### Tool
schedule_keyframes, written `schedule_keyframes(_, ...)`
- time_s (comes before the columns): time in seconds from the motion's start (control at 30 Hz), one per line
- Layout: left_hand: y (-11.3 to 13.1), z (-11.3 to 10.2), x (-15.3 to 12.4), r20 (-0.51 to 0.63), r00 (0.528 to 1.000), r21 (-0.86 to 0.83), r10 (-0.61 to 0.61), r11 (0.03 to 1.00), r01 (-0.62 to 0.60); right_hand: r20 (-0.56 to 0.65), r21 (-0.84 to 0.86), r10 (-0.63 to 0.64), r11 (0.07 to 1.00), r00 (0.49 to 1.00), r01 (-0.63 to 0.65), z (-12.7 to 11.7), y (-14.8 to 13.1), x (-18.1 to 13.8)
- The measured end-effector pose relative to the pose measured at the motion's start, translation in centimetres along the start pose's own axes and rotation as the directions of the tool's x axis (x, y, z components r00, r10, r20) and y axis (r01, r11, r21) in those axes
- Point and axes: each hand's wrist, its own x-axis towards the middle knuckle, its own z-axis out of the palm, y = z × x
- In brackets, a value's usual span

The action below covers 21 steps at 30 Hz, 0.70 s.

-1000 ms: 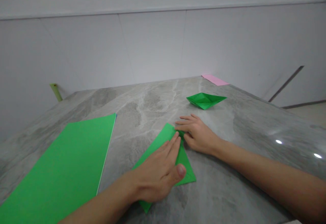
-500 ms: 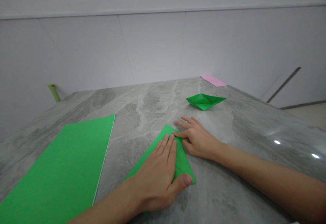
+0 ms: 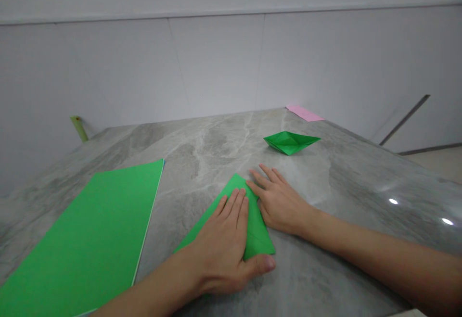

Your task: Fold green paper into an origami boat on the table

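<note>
A folded sheet of green paper [image 3: 257,240] lies on the grey marbled table in front of me, one corner pointing away. My left hand [image 3: 225,240] rests flat on it, fingers stretched out and thumb spread toward the lower right corner; much of the paper is hidden beneath. Along the paper's upper right edge is my right hand [image 3: 279,201], its fingers spread and the index fingertip at the edge near the far corner. Beyond the right hand stands a folded green paper boat [image 3: 290,142], touched by neither hand.
To the left lies a stack of green paper [image 3: 90,230]. A pink sheet of paper [image 3: 304,113] sits at the table's far right corner. The marbled table [image 3: 202,148] reaches a white wall [image 3: 224,67] at the back.
My right hand has shifted slightly, its index finger drawn back from on top of the paper to its edge. The left hand stays pressed on the paper, nearly still.
</note>
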Motion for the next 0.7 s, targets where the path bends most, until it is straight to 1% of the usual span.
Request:
schedule_keyframes(0.07, -0.1, 0.0, -0.3, -0.002, 1.0, 0.018, -0.002, 1.0, 0.003, 0.002, -0.006, 0.014, 1.0, 1.0, -0.014, 0.0, 0.3, 0.2)
schedule_keyframes(0.13, -0.4, -0.1, -0.3, -0.042, 0.999, 0.017, -0.005, 1.0, 0.006, 0.007, 0.013, 0.02, 1.0, 1.0, -0.02, 0.1, 0.7, 0.6)
schedule_keyframes(0.23, -0.7, -0.5, 0.3, -0.189, 0.982, 0.013, -0.029, 0.999, 0.032, -0.001, 0.058, 0.053, 0.997, 0.999, -0.052, 0.2, 1.4, 1.4)
schedule_keyframes(0.3, -0.9, -1.0, 1.0, -0.29, 0.957, 0.024, -0.019, 0.999, 0.027, -0.013, 0.074, 0.122, 0.99, 0.992, -0.121, 0.6, 1.9, 2.0)
schedule_keyframes(0.33, -1.0, -1.2, 1.4, -0.315, 0.949, 0.024, 0.005, 1.0, 0.002, -0.014, 0.08, 0.178, 0.981, 0.984, -0.177, 0.8, 2.1, 2.3)
schedule_keyframes(0.4, -1.5, -1.5, 1.9, -0.322, 0.946, 0.003, 0.034, 0.999, -0.035, 0.026, 0.081, 0.259, 0.962, 0.966, -0.26, 1.3, 2.4, 2.8)
schedule_keyframes(0.47, -2.4, -1.4, 2.3, -0.328, 0.944, -0.016, 0.037, 0.999, -0.045, 0.068, 0.085, 0.293, 0.951, 0.954, -0.299, 1.5, 2.5, 3.0)
schedule_keyframes(0.53, -3.5, -1.1, 2.6, -0.359, 0.929, 0.0, 0.093, 0.995, -0.099, 0.092, 0.096, 0.308, 0.944, 0.947, -0.316, 1.6, 2.5, 3.1)
schedule_keyframes(0.57, -4.0, -0.9, 2.8, -0.369, 0.919, 0.042, 0.136, 0.991, -0.129, 0.099, 0.1, 0.314, 0.941, 0.944, -0.323, 1.5, 2.5, 3.2)
schedule_keyframes(0.6, -4.5, -0.7, 3.0, -0.356, 0.92, 0.095, 0.165, 0.986, -0.139, 0.103, 0.102, 0.319, 0.939, 0.942, -0.329, 1.5, 2.5, 3.2)
schedule_keyframes(0.7, -5.4, -0.4, 3.6, -0.356, 0.922, 0.195, 0.152, 0.977, -0.085, 0.098, 0.099, 0.326, 0.937, 0.94, -0.335, 1.4, 2.6, 3.2)
